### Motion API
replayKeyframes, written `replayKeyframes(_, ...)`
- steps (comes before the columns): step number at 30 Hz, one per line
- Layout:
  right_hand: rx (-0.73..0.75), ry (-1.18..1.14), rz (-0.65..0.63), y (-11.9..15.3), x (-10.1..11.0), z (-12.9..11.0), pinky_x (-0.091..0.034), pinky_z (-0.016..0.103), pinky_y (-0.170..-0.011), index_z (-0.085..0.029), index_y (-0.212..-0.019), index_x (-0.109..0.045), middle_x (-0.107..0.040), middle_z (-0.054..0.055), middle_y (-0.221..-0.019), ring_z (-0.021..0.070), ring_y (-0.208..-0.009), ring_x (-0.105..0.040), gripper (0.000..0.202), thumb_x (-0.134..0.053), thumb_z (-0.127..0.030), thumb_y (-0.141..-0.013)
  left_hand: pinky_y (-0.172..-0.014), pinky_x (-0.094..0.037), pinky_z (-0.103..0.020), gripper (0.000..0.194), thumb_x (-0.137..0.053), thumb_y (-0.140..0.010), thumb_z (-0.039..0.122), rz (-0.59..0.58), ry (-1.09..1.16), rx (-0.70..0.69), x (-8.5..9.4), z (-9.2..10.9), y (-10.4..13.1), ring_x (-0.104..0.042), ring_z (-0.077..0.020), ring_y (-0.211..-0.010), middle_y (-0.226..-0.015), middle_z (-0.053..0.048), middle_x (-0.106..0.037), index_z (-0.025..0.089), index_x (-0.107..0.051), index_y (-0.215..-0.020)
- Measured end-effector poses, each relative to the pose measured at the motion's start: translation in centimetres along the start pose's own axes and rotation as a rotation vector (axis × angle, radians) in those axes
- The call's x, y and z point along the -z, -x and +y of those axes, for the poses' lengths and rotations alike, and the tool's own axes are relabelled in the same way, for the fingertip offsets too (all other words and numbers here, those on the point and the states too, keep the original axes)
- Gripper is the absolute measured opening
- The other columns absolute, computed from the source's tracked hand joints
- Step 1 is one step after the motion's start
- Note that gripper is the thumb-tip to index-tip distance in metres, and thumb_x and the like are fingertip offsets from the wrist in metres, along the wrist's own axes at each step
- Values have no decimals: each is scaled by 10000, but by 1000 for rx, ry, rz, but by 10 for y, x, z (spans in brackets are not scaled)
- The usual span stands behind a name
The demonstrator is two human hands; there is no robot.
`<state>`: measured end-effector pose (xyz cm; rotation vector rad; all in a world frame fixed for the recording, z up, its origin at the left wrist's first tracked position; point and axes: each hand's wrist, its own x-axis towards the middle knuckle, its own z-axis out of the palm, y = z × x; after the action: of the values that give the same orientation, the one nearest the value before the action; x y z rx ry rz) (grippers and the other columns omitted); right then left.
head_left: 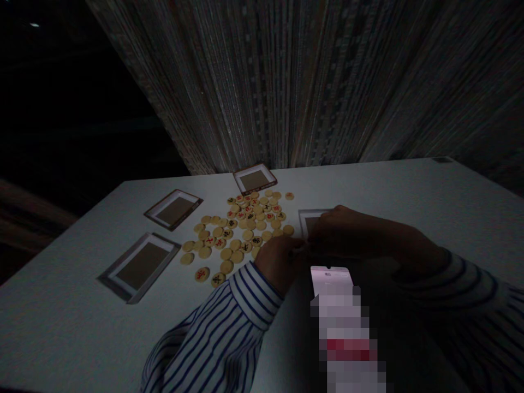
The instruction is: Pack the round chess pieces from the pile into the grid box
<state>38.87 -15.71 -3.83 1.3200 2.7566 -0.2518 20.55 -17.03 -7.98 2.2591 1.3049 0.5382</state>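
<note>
Both my hands, in blue-striped sleeves, meet over the near edge of a shallow box (303, 218) with a pale rim and brown inside. My left hand (281, 261) is closed, fingers curled beside the box's near left corner. Over the box's right part bends my right hand (344, 233), its fingers curled down close to the left fingertips. Shadow hides what either hand holds, if anything. Left of them, many round wooden Chinese chess pieces (248, 222) lie loosely spread, some with red or black characters showing, others blank side up.
Three similar shallow boxes stand around the pieces: one at near left (141, 266), one at far left (173, 210), one at the back (255, 179). A lit phone (332, 275) lies below my hands, its screen blurred. Behind the white table (388, 188) hangs a string curtain (262, 82).
</note>
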Motion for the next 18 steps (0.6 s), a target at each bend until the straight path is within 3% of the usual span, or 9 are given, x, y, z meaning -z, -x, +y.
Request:
replayKeyframes(3,-24,88,15,1,5,7,-329,248,-519,-207,-804,-673,-653,27,-716,118,-565,-532,162,-513,-221,-787,-700,-493,-279,233,-552,-784,228,26,1,-1,1,0,0,-624,-164,-716,-852,-53,-704,184,-691,-965)
replayKeyframes(8,-129,105,171,7,18,12,-366,279,-626,-206,-841,-668,-660,40,-779,168,-715,-572,240,-429,-219,-822,-668,-481,-262,187,-561,-761,167,87,23,5,1,-2,-1,-611,-147,-674,-812,-43,-697,175,-700,-886)
replayKeyframes(18,-213,163,319,11,26,5,-383,298,-655,-210,-936,-668,-669,52,-786,186,-732,-587,293,-397,-290,-858,-629,-459,-240,133,-562,-765,154,260,124,-62,7,-8,1,-594,-128,-646,-739,-25,-682,175,-686,-809)
